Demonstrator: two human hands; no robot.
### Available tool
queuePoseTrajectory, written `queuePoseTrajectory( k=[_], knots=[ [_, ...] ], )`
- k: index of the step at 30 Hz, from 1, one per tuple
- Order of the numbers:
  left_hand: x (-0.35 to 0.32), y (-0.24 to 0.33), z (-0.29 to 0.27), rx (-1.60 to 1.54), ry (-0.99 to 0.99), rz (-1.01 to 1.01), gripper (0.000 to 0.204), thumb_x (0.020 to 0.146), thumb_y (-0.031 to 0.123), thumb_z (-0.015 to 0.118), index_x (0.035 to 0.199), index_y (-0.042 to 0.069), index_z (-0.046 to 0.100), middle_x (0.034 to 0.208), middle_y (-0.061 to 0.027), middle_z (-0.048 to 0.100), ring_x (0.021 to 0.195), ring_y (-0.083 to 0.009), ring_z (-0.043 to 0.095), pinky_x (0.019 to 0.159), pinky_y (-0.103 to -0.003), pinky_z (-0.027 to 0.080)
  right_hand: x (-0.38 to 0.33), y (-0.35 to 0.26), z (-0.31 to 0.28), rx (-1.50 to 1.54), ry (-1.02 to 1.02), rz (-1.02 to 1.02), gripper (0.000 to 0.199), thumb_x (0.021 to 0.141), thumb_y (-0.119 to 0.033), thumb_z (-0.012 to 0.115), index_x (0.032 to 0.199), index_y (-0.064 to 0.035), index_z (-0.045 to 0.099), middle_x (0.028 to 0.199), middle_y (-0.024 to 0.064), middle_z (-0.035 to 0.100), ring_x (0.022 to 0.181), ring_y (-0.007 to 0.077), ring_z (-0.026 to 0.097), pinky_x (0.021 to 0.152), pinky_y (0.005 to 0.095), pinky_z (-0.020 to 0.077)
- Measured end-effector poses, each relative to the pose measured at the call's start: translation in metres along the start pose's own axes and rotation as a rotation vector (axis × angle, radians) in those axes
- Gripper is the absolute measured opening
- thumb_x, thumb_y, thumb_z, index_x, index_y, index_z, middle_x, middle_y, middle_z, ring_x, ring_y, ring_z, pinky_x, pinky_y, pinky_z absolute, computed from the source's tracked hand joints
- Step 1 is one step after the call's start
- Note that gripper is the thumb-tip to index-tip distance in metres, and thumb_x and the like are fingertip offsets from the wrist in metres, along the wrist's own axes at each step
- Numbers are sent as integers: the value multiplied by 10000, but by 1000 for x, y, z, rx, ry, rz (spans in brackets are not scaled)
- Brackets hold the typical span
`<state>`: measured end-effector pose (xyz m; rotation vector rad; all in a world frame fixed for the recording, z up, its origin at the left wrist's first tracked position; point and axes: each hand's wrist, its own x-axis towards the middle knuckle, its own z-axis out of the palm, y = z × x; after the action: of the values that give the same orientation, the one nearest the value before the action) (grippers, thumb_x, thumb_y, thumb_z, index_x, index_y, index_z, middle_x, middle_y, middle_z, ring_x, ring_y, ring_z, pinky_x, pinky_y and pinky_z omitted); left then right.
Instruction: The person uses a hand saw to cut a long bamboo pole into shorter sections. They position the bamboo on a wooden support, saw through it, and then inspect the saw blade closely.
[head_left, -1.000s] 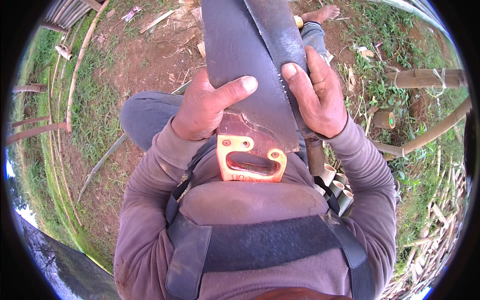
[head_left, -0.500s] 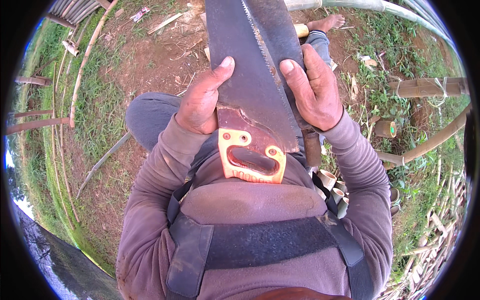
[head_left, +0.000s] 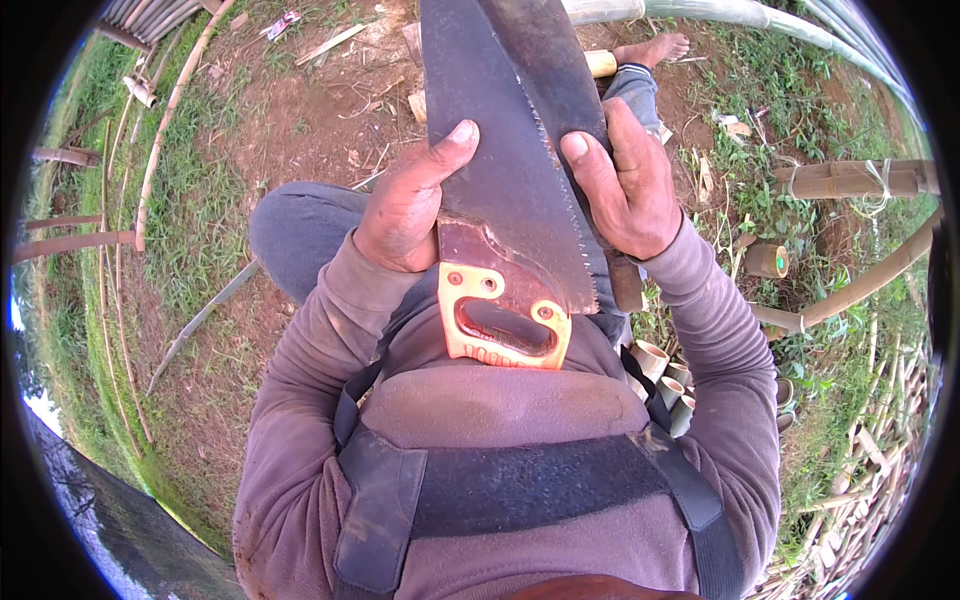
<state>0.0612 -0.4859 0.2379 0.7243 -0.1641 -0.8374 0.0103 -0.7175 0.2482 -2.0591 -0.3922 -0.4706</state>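
A hand saw [head_left: 485,190] lies in front of my body, its orange-and-brown handle near my belly and its dark toothed blade pointing away. My left hand [head_left: 412,200] grips the blade's left edge, thumb on top and fingers hidden underneath. Beside and partly beneath the saw is a machete [head_left: 548,60] with a broad dark blade and a brown handle. My right hand [head_left: 628,185] is closed around this blade near the handle, thumb on its face. The saw's teeth run along the machete's surface; whether they touch is unclear. Both far tips are cut off by the picture's edge.
Cut bamboo pieces [head_left: 650,358] stand by my right side, and a short bamboo piece [head_left: 767,260] lies farther right. Tied bamboo poles [head_left: 850,178] cross the right side. A bare foot [head_left: 655,50] shows at the top. Bamboo scraps [head_left: 870,490] pile up lower right.
The saw's blade has tilted a little, its toothed edge shifting right over the machete. Both hands keep their hold, with only slight movement.
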Motion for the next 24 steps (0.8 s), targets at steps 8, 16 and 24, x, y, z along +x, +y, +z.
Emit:
queuePoseTrajectory(
  k=[8, 16, 24],
  knots=[
    [-4, 1, 6, -22, 6, 24, 411, 1103, 254, 498, 1409, -17, 536, 1321, -172, 668, 1188, -260, 689, 1014, -419, 582, -3, -4, -2, -11, -26, -54, 256, 1035, -190, 642, 991, 16, 497, 607, 183, 526, 517, 421, 566, 502, 449, 408],
    [-4, 11, 9, 8, -22, 64, 395, 1096, 241, 502, 1390, -19, 551, 1298, -162, 683, 1156, -248, 706, 998, -398, 590, -3, -4, -6, 23, -21, -94, 220, 1041, -163, 633, 1060, 25, 521, 636, 176, 526, 533, 411, 565, 496, 442, 399],
    [-3, 12, 19, 136, 46, 84, 386, 1080, 199, 538, 1393, -28, 546, 1260, -162, 699, 1127, -239, 718, 972, -382, 604, -3, -4, -8, -47, -23, -176, 212, 1045, -157, 620, 1048, 29, 518, 654, 179, 536, 539, 414, 567, 511, 447, 406]
  ],
)
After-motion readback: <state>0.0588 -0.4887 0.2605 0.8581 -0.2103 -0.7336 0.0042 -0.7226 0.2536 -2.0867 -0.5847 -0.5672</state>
